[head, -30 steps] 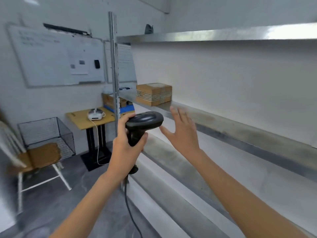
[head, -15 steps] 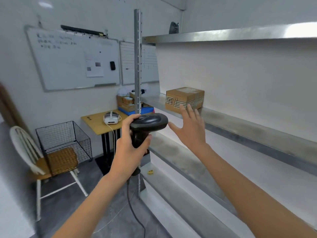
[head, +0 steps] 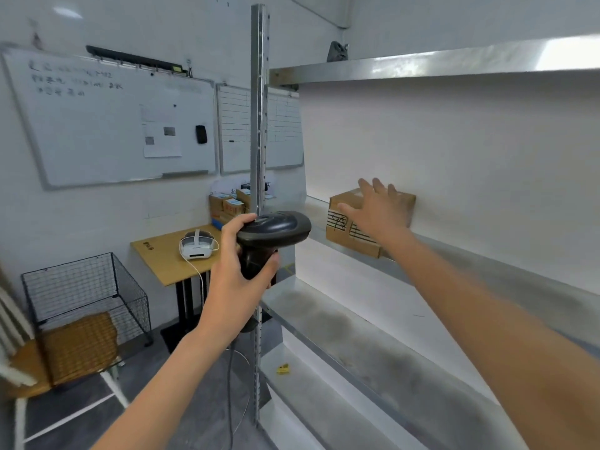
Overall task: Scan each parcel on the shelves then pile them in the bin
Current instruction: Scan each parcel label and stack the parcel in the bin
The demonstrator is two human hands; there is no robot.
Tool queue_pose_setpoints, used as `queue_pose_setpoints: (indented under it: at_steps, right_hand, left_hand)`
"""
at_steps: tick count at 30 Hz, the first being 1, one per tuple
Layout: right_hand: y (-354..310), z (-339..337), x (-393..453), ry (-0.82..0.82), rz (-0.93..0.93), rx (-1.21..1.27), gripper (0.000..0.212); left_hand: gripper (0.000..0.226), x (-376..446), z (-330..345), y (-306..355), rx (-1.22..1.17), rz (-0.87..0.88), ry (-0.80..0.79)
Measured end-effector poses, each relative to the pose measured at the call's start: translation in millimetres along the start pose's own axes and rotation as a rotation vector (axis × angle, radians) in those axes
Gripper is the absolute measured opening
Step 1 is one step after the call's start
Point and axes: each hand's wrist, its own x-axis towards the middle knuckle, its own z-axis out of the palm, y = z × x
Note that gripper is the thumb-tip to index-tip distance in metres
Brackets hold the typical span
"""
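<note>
One parcel [head: 354,222] sits on the middle shelf [head: 487,264], unscanned as far as I can judge. Right hand [head: 378,211], fingers spread, reaches over it. Left hand [head: 238,264] grips the scanner [head: 272,228]. Wire bin [head: 86,289] on the chair looks empty; scan and binning remain.

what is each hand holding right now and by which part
The left hand grips the barcode scanner by its handle. The right hand, fingers spread, reaches at the cardboard parcel and holds nothing.

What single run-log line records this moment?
left hand: grips scanner | right hand: open, reaching at box on shelf | bin: on chair
</note>
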Motion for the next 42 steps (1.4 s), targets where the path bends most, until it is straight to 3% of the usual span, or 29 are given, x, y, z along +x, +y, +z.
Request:
queue_pose_setpoints:
  at_steps: [9,12,16,20,23,25,27,29,35,38,42]
  right_hand:
    - [1,44,89,-0.283,0.069,-0.112,0.088]
    - [3,49,85,-0.284,0.046,-0.217,0.090]
    - [-1,50,63,-0.215,-0.003,-0.291,0.082]
    - [-11,57,31,-0.089,0.004,-0.169,0.060]
    - [-23,67,6,0.233,0.007,-0.082,0.041]
    - [-21,71,-2,0.438,0.134,-0.141,0.048]
    - [-13,70,-6,0.391,0.420,-0.136,0.075]
    - [-7,73,-8,0.290,0.585,0.066,0.095]
    - [-15,96,-32,0.396,0.453,0.393,0.095]
    - [-20,101,-46,0.505,0.378,0.609,0.081]
    - [-43,112,-56,0.494,0.244,0.524,0.077]
  left_hand:
    - [0.069,90,30,-75,-0.073,0.005,-0.099]
    - [0.070,104,45,-91,-0.129,-0.010,-0.130]
    - [0.073,129,62,-109,-0.224,-0.005,-0.133]
    - [0.061,154,80,-133,-0.350,-0.057,-0.113]
    - [0.057,163,94,-146,-0.456,-0.118,-0.115]
    - [0.056,164,105,-152,-0.533,-0.158,-0.135]
    - [0.056,163,115,-154,-0.562,-0.157,-0.155]
    - [0.056,161,120,-155,-0.591,-0.174,-0.182]
    - [0.055,152,108,-167,-0.643,-0.172,-0.216]
    - [0.058,145,97,-177,-0.610,-0.138,-0.207]
    - [0.059,135,86,-195,-0.594,-0.163,-0.158]
